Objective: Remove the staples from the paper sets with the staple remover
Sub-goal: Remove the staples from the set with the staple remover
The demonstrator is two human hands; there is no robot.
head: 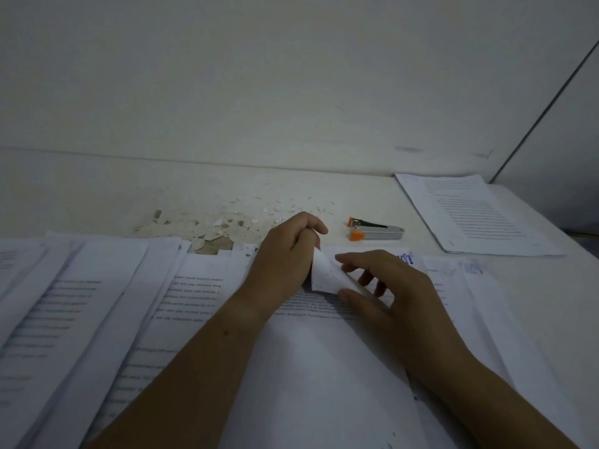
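A printed paper set (311, 358) lies in front of me with its top left corner (325, 273) folded up. My left hand (285, 254) has its fingers curled against that corner from the left. My right hand (385, 286) pinches the folded corner between thumb and fingers from the right. The silver staple remover (377, 232) with orange tips lies on the table beyond my hands, untouched. No staple can be made out in the corner.
Overlapping paper sets (81, 306) cover the table's left and front. A separate paper stack (470, 215) lies at the back right. Loose staples and paper scraps (259, 209) are scattered on the chipped white table (97, 196) near the wall.
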